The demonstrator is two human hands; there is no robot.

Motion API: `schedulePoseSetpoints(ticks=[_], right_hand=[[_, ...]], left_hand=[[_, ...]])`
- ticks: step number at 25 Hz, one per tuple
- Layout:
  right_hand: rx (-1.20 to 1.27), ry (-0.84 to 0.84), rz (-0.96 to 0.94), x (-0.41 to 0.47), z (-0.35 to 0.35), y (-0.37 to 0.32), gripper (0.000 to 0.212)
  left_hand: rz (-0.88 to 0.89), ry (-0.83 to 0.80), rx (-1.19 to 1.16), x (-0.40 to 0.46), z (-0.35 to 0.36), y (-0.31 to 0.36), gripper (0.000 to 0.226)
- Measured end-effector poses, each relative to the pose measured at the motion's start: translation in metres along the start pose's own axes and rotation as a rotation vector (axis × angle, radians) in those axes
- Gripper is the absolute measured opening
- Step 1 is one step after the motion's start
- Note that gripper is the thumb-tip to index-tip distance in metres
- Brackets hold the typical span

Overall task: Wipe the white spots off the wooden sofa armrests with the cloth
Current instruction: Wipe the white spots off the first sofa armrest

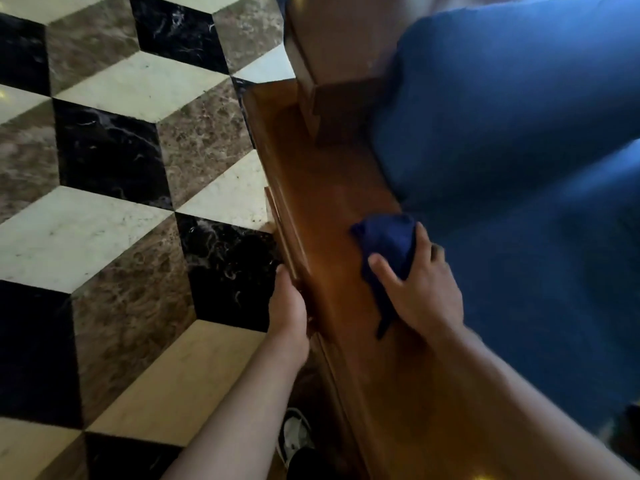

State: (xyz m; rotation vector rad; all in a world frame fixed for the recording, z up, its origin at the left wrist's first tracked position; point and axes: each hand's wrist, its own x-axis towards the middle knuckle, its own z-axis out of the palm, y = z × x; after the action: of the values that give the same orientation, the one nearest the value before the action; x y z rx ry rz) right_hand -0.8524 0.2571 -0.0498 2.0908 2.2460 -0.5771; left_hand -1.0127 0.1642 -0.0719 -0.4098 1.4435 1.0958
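A wide brown wooden sofa armrest (322, 188) runs from the upper middle down to the lower right. My right hand (419, 289) presses a crumpled dark blue cloth (386, 247) flat onto its top, near the edge by the cushion. My left hand (287, 306) rests against the armrest's outer side edge, fingers hidden behind the wood. I see no clear white spots on the visible wood; the picture is blurred.
Blue sofa cushions (519, 150) fill the right side. A wooden upright post (332, 64) rises at the armrest's far end. The floor (114, 150) to the left is marble in a black, brown and cream cube pattern. A white shoe (294, 438) shows below the armrest.
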Motion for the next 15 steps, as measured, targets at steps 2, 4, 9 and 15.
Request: schedulePoseSetpoints(ticks=[2, 4, 9, 15], right_hand=[[0.277, -0.123, 0.161, 0.04, -0.011, -0.013, 0.098], [0.557, -0.257, 0.209, 0.067, -0.019, -0.019, 0.085], [0.603, -0.345, 0.275, -0.032, -0.01, 0.094, 0.056], [0.535, -0.364, 0.35, -0.219, -0.006, 0.237, 0.059]], left_hand=[[-0.025, 0.012, 0.026, -0.013, -0.002, -0.022, 0.075], [0.004, 0.029, 0.054, -0.021, -0.008, -0.039, 0.074], [0.03, 0.047, 0.11, -0.045, -0.023, -0.087, 0.075], [0.013, 0.163, 0.112, -0.099, -0.034, -0.171, 0.068]])
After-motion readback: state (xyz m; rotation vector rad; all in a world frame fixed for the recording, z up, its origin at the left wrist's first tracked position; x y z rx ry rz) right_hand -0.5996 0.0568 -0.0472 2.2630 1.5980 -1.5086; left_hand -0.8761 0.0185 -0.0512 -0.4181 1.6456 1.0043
